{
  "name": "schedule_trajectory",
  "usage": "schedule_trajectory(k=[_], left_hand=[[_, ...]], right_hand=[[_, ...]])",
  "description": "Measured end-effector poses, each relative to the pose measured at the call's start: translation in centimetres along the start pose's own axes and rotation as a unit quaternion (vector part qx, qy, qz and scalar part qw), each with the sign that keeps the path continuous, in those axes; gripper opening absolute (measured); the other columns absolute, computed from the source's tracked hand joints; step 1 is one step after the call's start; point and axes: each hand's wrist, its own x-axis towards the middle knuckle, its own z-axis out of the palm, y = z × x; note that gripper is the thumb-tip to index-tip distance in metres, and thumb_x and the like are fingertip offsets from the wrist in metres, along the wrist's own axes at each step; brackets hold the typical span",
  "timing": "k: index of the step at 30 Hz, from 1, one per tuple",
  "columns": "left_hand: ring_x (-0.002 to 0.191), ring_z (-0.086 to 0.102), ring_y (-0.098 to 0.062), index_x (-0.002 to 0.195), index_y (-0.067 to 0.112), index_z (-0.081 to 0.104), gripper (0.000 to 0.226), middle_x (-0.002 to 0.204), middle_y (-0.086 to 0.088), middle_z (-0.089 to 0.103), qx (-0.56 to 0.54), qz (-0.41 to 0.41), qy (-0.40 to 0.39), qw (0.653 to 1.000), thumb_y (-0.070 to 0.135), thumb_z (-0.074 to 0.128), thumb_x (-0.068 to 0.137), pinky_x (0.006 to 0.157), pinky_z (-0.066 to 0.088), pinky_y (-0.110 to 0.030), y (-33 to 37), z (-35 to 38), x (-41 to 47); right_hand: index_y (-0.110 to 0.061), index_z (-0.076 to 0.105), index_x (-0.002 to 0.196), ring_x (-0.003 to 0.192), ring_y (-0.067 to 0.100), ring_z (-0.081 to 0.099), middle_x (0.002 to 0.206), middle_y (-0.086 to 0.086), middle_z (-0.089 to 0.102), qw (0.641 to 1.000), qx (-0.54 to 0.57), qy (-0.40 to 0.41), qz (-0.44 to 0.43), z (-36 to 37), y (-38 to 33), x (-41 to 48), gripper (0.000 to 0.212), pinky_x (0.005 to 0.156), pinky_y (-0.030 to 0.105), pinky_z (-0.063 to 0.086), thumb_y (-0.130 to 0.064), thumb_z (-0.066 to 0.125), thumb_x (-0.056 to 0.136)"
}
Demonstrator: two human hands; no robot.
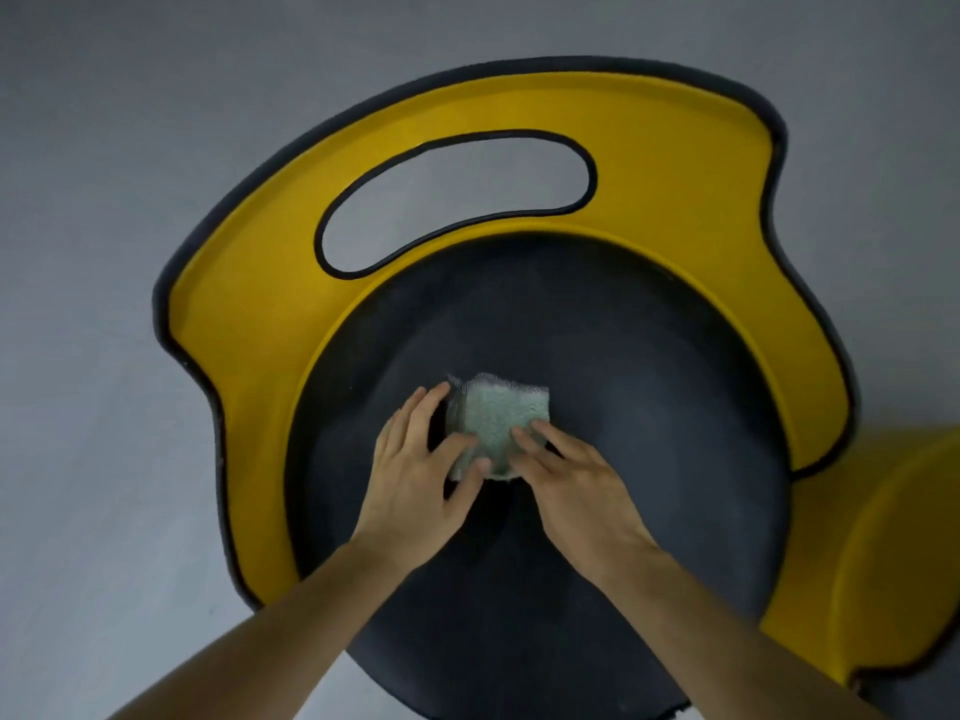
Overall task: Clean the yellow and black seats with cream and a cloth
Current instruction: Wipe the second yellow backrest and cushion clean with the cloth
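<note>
1. Two hands on one cloth (496, 415): pale green, folded small, lying near the middle of the black seat pad (649, 407).
2. My left hand (415, 475): thumb & forefinger close on the cloth's near-left corner, pinching it. The other 3 fingers are spread & fairly straight, w/ the tips by the cloth's left edge, which looks a bit lifted.
3. My right hand (576, 485): fingers nearly straight, close together, lying flat on the cloth's near-right part & pressing it onto the pad.
4. Pad is round, dark, matte. Both forearms come in over its near edge.
5. Yellow backrest (675, 163) wraps round the far side & both flanks of the pad, w/ black trim along the rim.
6. Oval cut-out (457, 200) in the backrest, left of centre, also black-trimmed; grey floor shows thru it.
7. 2nd yellow seat (893, 563) just beside at right, only partly in frame; touching or not, can't tell.
8. Grey floor (104, 200) all round.
</note>
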Motion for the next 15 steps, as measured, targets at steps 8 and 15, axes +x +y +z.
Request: schedule_trajectory(k=[8,15], left_hand=[[0.117,0.046,-0.021,0.14,0.028,0.048,0.052,0.13,0.004,0.048,0.037,0.01,-0.073,0.997,0.041,0.062,0.091,0.101,0.041,-0.039,3.0,1.6,4.1],[0.09,0.053,-0.016,0.086,0.033,0.052,0.025,0.088,0.008,0.052,-0.008,-0.07,-0.169,0.983,0.048,0.071,0.081,0.078,0.042,-0.031,4.1,0.2,3.0]], right_hand=[[-0.028,0.035,0.145,0.11,0.015,0.047,0.129,-0.006,0.043,0.976,0.136,-0.001,0.169,-1.9,1.2,0.6,0.055,0.084,0.035,0.051,-0.04,0.054,0.095],[-0.018,0.052,0.109,0.1,0.023,0.055,0.109,0.004,0.056,0.95,0.153,-0.058,0.266,-3.0,-0.5,-0.5,0.016,0.079,0.036,0.051,-0.018,0.054,0.093]])
